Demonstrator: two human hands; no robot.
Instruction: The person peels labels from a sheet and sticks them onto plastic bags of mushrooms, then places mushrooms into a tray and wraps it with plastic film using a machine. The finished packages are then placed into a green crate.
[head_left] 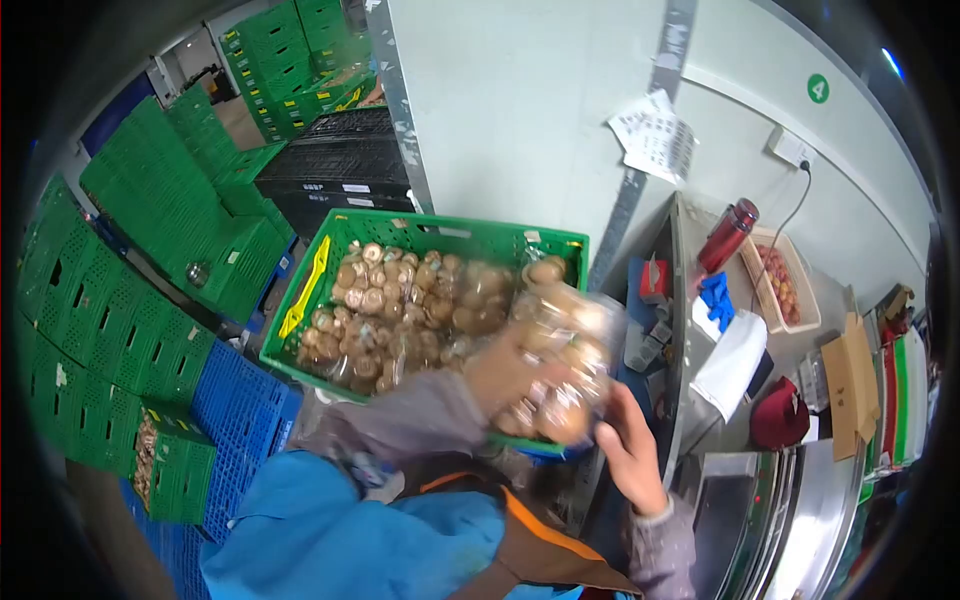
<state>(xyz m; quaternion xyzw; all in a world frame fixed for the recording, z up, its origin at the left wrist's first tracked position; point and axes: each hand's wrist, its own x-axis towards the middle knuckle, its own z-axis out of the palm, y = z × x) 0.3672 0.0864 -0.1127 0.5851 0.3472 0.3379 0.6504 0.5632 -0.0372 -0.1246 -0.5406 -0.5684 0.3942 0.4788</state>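
A clear plastic-wrapped pack of brown mushrooms (575, 350) is tilted up over the right end of a green crate (300, 376). My left hand (508, 375), blurred, grips the pack from its left side, and part of the fingers is lost in the glare of the film. At the pack's lower right edge, my right hand (636, 450) holds on with thumb and fingers; the fingertips are partly hidden. Beneath, the crate contains many more wrapped mushrooms (375, 290), and a yellow handle (306, 287) shows on its left wall.
Green crates (85, 290) and blue pallets (240, 420) stand at left, black crates (335, 165) behind. On the right, a metal counter (800, 355) carries a red flask (728, 235), blue gloves (716, 300), a white cloth (732, 362) and a fruit tray (778, 283). A white wall (520, 110) rises ahead.
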